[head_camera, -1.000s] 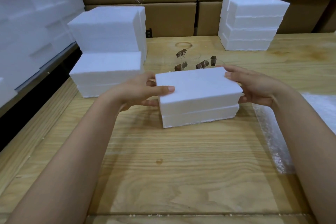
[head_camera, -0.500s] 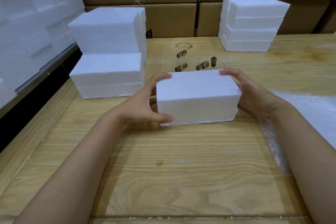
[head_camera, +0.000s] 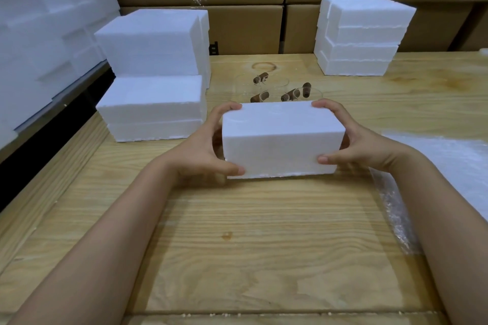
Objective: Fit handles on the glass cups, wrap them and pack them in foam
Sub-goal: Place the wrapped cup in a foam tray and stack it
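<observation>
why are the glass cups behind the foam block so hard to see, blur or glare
Head view: neither much; the glass cups are clear against the pale wooden table, only rims and brown handles stand out; the foam block is washed-out white; wide-angle bending at the edges.

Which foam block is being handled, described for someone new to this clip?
On the wooden table, look just in front of the glass cups with brown handles. The foam block there is gripped at its ends by the left hand and right hand. Unlike the left foam stack and the back-right foam stack, it stands alone.
</observation>
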